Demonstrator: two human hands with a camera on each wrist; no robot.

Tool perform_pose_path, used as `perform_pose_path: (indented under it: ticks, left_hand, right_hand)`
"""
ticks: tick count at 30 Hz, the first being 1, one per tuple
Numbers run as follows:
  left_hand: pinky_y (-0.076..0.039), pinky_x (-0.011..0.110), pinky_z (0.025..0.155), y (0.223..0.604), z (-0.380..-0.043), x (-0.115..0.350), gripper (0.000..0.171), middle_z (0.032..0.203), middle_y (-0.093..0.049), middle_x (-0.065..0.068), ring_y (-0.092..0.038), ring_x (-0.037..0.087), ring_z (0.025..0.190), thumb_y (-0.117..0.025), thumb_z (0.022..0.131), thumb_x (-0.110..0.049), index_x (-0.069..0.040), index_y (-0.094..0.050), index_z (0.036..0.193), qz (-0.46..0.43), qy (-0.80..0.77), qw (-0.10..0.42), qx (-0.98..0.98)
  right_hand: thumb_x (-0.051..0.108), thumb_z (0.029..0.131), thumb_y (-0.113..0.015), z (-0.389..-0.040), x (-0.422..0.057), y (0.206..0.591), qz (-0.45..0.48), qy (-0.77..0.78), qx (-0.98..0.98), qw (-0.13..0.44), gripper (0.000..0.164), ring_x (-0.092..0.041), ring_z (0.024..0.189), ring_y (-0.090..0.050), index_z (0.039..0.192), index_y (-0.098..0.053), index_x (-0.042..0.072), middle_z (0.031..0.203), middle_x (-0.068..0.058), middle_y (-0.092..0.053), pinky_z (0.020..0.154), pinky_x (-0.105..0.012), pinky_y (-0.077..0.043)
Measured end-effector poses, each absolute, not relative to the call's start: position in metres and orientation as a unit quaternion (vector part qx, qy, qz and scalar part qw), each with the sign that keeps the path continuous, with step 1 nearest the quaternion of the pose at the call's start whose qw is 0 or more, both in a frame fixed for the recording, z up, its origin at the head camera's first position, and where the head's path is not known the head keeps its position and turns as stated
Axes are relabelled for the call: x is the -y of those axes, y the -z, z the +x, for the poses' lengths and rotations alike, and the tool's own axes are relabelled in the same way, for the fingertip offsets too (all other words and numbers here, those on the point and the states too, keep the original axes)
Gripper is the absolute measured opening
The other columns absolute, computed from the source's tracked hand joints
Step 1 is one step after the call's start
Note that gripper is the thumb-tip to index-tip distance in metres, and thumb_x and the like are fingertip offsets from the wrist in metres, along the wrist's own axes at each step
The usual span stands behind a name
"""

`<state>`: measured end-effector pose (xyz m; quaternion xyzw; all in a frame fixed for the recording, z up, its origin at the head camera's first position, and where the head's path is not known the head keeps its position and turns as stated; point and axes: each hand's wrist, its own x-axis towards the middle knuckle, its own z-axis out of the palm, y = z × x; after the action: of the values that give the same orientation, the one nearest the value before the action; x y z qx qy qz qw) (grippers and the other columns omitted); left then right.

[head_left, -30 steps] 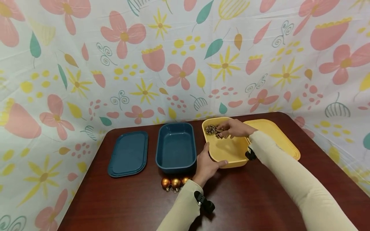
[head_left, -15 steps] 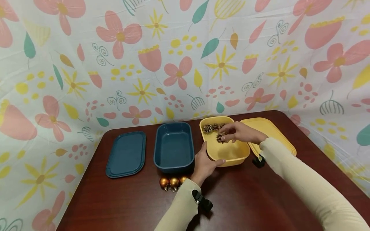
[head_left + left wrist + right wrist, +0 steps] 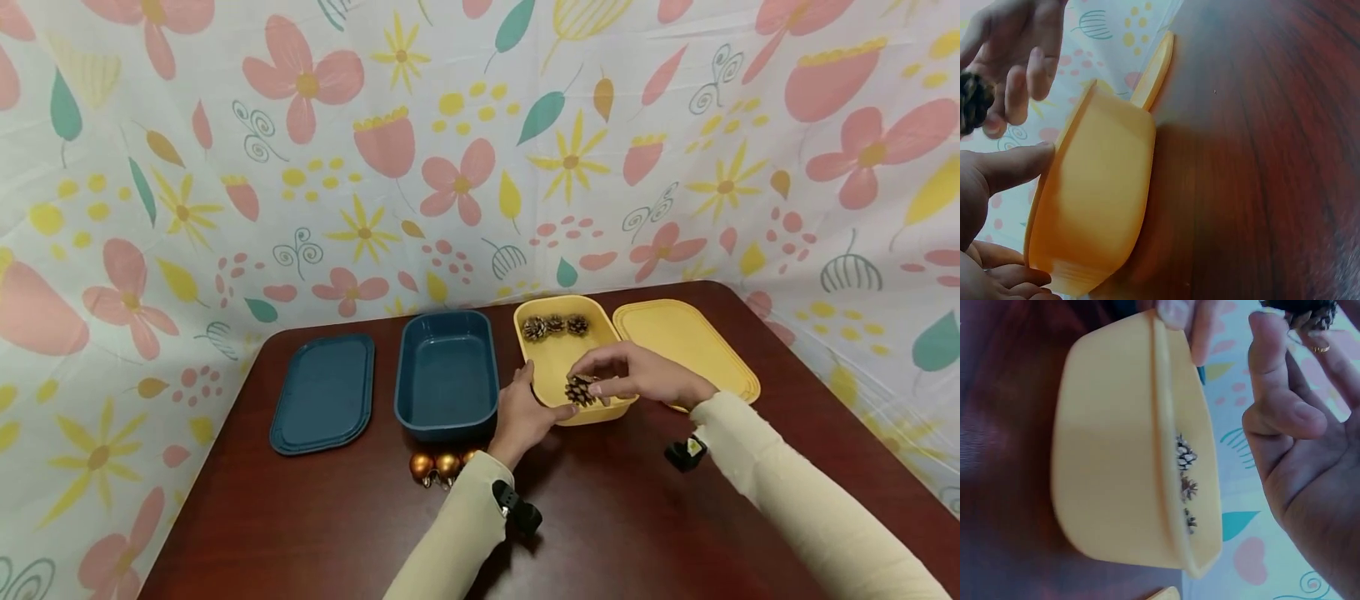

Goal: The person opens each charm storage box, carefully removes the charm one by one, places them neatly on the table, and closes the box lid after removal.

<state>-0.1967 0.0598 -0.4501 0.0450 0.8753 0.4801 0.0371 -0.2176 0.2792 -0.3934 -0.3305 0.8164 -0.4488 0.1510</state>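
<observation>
My right hand (image 3: 641, 372) pinches a brown pine cone (image 3: 579, 390) between thumb and fingers, above the front part of a yellow container (image 3: 550, 358). In the right wrist view the raised pine cone (image 3: 1315, 314) is partly cut off at the top edge. Three more pine cones (image 3: 555, 323) sit in a row along the container's back wall. At its front-left corner, my left hand (image 3: 521, 419) grips the yellow container. The left wrist view has the left thumb (image 3: 1019, 167) on the rim and fingers against the wall.
A dark blue container (image 3: 447, 418) stands left of the yellow one, its matching lid (image 3: 324, 392) farther left. Several copper-gold ball ornaments (image 3: 447, 465) lie before it, partly behind the left wrist. A yellow lid (image 3: 686, 346) lies at right; a floral cloth (image 3: 480, 150) hangs behind the table.
My right hand has brought a pine cone from the back of the yellow container toward its front and lifted it. My left hand keeps its grip on the container.
</observation>
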Motion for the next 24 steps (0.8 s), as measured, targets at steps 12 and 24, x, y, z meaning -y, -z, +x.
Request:
perform_pose_path:
  ticks: [12, 24]
  left_hand:
    - [-0.046, 0.049, 0.111, 0.447, -0.199, -0.056, 0.096, 0.154, -0.049, 0.016, -0.049, 0.035, 0.141, -0.086, 0.078, -0.037, -0.008, -0.038, 0.155, 0.085, -0.42, 0.009, -0.903]
    - [-0.049, 0.047, 0.106, 0.447, -0.199, -0.055, 0.101, 0.15, -0.053, 0.014, -0.053, 0.033, 0.136, -0.084, 0.078, -0.046, -0.009, -0.034, 0.158, 0.081, -0.421, 0.031, -0.903]
  right_hand:
    - [0.006, 0.096, -0.064, -0.193, -0.277, 0.416, -0.375, 0.481, -0.768, 0.195, 0.028, -0.02, 0.071, -0.067, 0.124, -0.065, 0.002, 0.109, -0.013, -0.068, 0.063, -0.04, -0.06]
    - [0.022, 0.088, -0.078, -0.169, -0.26, 0.435, -0.33, 0.402, -0.845, 0.126, 0.032, -0.001, 0.069, -0.059, 0.117, -0.069, 0.01, 0.108, -0.003, -0.072, 0.066, -0.023, -0.053]
